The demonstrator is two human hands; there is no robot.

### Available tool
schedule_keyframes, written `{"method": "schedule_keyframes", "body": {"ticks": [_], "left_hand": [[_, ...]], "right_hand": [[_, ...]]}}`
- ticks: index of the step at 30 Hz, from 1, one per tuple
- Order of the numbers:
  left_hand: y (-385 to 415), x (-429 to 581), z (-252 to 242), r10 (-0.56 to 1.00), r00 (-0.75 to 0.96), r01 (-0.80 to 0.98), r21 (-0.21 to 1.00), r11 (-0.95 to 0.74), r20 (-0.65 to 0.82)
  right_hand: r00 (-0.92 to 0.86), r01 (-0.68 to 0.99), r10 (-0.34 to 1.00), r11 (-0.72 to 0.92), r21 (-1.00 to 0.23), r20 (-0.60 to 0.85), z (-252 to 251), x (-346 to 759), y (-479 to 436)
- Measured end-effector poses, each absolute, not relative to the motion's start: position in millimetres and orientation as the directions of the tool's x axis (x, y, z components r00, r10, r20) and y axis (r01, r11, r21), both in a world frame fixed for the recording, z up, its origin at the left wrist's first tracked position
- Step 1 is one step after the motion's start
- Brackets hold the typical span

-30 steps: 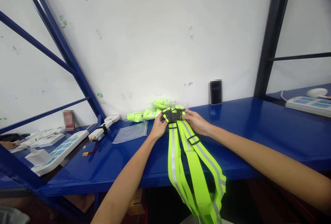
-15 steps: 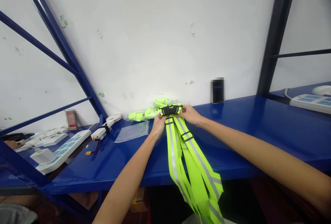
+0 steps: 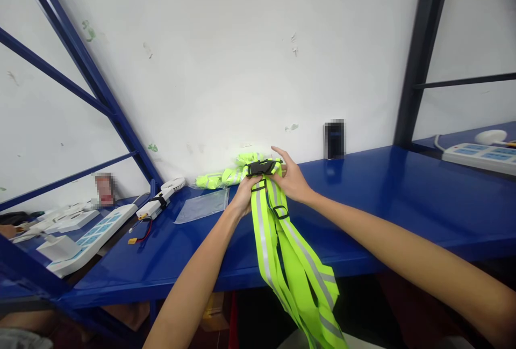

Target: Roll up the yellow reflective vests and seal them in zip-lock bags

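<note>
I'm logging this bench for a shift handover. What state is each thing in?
Black buckle: looks clipped together.
Reflective straps: hanging past the front edge of the blue table.
Left hand: gripping at the buckle's left end.
Right hand: at its right end, index finger raised.
Clear bag: lying flat.
Yellow connector: loose, unplugged.
White fan: running or not, cannot tell.
Dark box: upright.

Straps (image 3: 292, 252) cut off by the bottom edge, left hand (image 3: 243, 196) with most fingers hidden behind the buckle (image 3: 260, 168), right hand (image 3: 294, 182) with some fingertips out of sight, dark box (image 3: 334, 139) on the counter (image 3: 363, 193) pixelated (any print unreadable), power strip (image 3: 479, 161) cropped at the right edge
</note>
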State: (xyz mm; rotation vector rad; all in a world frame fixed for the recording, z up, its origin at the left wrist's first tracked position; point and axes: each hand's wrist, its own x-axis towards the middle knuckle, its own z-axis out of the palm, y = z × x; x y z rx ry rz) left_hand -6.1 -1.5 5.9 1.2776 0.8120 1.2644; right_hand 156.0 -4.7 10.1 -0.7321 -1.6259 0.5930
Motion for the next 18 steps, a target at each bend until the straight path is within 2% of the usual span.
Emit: {"method": "schedule_keyframes", "body": {"ticks": [3,5,10,15,18], "left_hand": [[0,-6,4,0.955,0.260,-0.225,0.971,-0.082,0.141],[3,-5,-1,0.966,0.212,-0.199,0.974,-0.107,0.149],[10,1,-14,0.977,0.047,-0.130,0.971,-0.200,0.208],[10,1,-14,0.996,0.017,-0.257,0.963,-0.077,0.084],[10,0,-14,0.996,-0.005,-0.277,0.957,-0.082,0.084]], "right_hand": [[-0.180,0.286,0.676,0.731,-0.620,0.714,9,158,-6],[-0.213,0.312,0.662,0.743,-0.592,0.718,5,158,-1],[-0.166,0.319,0.691,0.713,-0.624,0.704,-5,153,9],[-0.214,0.285,0.668,0.740,-0.609,0.712,-5,150,-2],[-0.294,0.235,0.649,0.761,-0.605,0.702,-2,150,-9]]}}
